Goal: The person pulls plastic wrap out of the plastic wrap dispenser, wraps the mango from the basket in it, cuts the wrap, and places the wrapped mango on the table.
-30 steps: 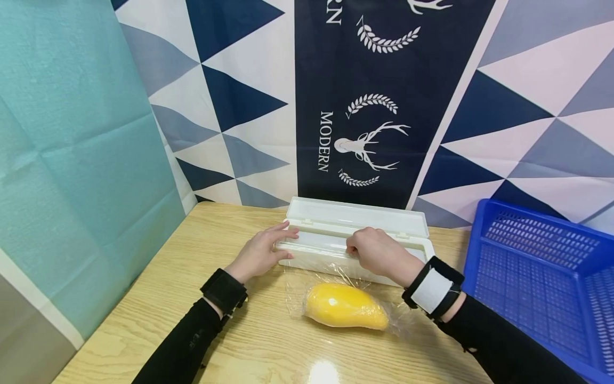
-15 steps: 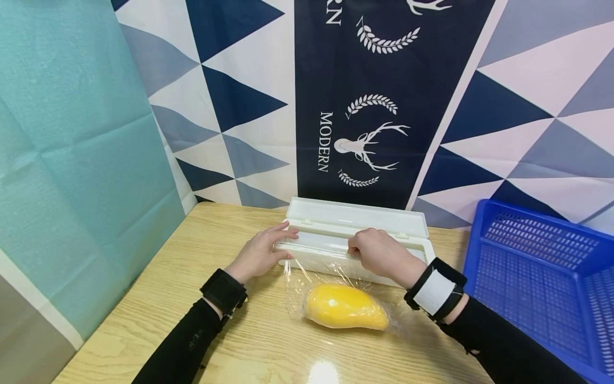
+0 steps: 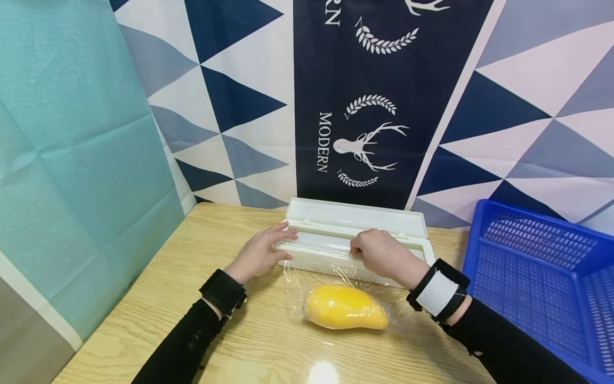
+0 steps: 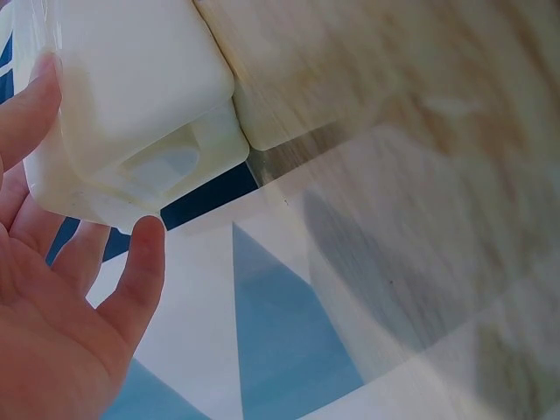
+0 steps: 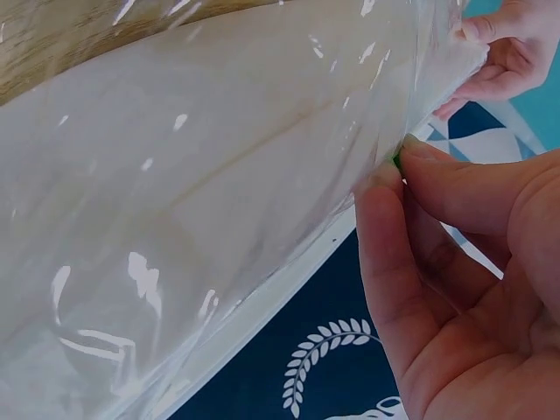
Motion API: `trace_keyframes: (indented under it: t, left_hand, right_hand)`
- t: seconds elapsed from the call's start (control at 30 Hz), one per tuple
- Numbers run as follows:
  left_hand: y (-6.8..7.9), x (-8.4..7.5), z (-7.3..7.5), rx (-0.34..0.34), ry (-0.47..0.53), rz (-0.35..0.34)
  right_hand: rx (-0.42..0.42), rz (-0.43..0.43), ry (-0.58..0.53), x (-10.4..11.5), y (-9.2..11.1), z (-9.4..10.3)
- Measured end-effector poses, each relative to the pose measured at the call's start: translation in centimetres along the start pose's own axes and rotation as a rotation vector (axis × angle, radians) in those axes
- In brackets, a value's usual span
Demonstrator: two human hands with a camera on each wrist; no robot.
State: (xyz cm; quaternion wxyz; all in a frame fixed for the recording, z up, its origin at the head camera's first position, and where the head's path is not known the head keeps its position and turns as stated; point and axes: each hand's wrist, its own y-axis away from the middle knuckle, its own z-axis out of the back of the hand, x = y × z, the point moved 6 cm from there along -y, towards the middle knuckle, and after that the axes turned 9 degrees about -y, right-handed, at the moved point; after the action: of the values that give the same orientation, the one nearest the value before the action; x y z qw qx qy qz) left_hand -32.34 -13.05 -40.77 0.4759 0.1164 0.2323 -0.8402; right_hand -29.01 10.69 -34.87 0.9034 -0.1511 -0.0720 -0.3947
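Note:
A white cling film dispenser (image 3: 312,262) lies at the back of the table, its lid (image 3: 357,216) tipped back. My left hand (image 3: 259,253) grips its left end, thumb at the front and fingers over the end; the left wrist view shows the fingertips against the white end (image 4: 140,87). My right hand (image 3: 386,257) pinches a small green piece (image 5: 397,161), probably the slide cutter, at the dispenser's edge between thumb and forefinger. Clear cling film (image 3: 293,288) runs from the dispenser's front over a yellow mango (image 3: 342,308) lying on the table.
A blue plastic basket (image 3: 527,266) stands at the right, close to the right forearm. Behind the table (image 3: 192,277) hangs a patterned cloth (image 3: 249,144), with a teal cloth (image 3: 81,133) at the left.
My right hand has slid slightly to the right along the dispenser's edge. The left hand, dispenser and mango stay in place.

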Motion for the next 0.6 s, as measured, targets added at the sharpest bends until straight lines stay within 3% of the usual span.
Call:
trace_keyframes:
  t: [0.6]
  left_hand:
    - [0.01, -0.15, 0.14, -0.007, 0.008, -0.017]
  right_hand:
    - [0.003, -0.006, 0.001, -0.38, 0.44, 0.09]
